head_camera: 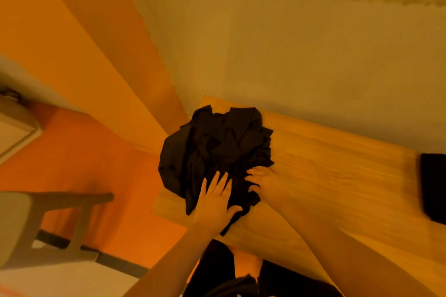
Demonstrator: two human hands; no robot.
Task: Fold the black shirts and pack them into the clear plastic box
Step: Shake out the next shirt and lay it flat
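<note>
Here black shirts (214, 152) lie under left hand (214, 202)

Left grip (213, 202) lies flat with fingers spread; right grip (265, 182) has fingers curled downward

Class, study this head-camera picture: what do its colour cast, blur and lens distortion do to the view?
Head view: a strong orange cast tints everything; the black shirts read as one dark mass with few folds showing; the right hand is motion-blurred, the left hand sharper; the wide lens tilts the table edges.
</note>
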